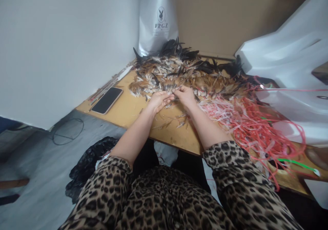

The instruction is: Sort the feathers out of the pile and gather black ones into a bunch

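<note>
Both hands meet over the table, at the near edge of a heap of brown, white and black feathers (184, 71). My left hand (161, 100) is turned palm up, with thumb and forefinger pinched and the other fingers loosely curled. Close beside it, my right hand (185, 96) is closed in a pinch, knuckles up. A small feather seems to be held between the two sets of fingertips, though its outline blends with the heap behind. Below the hands, loose feather bits (170, 119) are scattered on the yellowish tabletop (138, 108).
A phone (107, 100) lies at the left, near thin sticks by the wall. To the right spreads a tangle of red and pinkish-white strips (246, 124) with a green strip (298, 163). Behind the feathers stands a silver bag (159, 21); white plastic (287, 59) rises at the right.
</note>
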Demonstrator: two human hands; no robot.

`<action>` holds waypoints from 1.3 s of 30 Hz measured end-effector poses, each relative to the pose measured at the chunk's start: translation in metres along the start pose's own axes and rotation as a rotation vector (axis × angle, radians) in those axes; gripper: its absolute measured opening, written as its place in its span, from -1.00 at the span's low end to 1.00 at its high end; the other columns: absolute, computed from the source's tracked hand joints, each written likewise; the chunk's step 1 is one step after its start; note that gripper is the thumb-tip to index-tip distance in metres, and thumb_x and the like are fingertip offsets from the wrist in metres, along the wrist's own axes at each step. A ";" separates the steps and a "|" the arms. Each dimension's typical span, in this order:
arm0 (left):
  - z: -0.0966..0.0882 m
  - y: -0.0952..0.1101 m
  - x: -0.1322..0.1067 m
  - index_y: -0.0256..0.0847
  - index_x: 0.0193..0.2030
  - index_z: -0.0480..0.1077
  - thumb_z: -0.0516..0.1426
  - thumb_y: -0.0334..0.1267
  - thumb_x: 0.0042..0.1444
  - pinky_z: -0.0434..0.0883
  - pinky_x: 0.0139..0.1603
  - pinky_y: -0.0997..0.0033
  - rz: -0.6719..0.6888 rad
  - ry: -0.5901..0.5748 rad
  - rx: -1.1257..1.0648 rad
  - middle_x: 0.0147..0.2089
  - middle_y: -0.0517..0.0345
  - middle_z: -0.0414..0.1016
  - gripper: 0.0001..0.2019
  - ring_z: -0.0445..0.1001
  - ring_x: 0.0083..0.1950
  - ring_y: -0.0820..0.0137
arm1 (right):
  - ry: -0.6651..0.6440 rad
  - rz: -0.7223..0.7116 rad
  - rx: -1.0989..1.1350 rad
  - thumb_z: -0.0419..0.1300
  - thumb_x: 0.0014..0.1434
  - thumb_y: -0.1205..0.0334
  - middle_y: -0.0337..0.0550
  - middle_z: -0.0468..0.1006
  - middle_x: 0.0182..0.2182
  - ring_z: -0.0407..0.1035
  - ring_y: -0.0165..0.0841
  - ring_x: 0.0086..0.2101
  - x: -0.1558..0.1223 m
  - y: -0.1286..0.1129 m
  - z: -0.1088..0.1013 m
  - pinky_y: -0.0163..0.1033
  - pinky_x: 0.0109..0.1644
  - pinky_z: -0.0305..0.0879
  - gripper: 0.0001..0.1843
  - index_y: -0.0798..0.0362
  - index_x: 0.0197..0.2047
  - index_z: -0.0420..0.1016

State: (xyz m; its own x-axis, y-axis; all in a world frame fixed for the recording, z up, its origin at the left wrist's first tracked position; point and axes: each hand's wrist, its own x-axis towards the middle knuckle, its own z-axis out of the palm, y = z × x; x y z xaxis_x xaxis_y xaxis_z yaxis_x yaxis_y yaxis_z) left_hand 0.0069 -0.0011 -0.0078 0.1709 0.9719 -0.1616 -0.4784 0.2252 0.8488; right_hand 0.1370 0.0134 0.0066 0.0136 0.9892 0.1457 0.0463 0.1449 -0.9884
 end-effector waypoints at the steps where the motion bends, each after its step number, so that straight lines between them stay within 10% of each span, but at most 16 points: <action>1: 0.000 0.000 0.000 -0.40 -0.41 0.40 0.14 -0.48 0.02 0.35 -0.48 0.70 0.002 0.005 -0.002 -0.44 0.04 0.52 -0.97 0.48 -0.47 0.58 | 0.002 -0.011 -0.007 0.24 -0.23 0.13 -0.29 0.40 -0.62 0.22 -0.49 -0.57 0.000 0.001 0.000 -0.34 -0.44 0.15 -0.78 0.11 -0.58 0.36; 39: 0.002 -0.001 -0.002 -0.42 -0.45 0.40 0.18 -0.45 -0.03 0.34 -0.49 0.69 0.037 0.013 0.077 -0.51 0.10 0.48 -0.95 0.43 -0.53 0.61 | -0.075 0.017 0.167 0.35 -0.32 0.05 -0.33 0.41 -0.61 0.23 -0.52 -0.56 0.001 0.007 -0.002 -0.35 -0.42 0.18 -0.66 0.11 -0.54 0.40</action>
State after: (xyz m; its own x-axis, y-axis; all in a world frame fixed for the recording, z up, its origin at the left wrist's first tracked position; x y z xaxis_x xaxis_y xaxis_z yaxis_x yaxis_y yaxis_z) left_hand 0.0086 -0.0032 -0.0071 0.1429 0.9804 -0.1355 -0.4162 0.1837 0.8905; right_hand 0.1395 0.0154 0.0001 -0.0619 0.9893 0.1319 -0.1201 0.1238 -0.9850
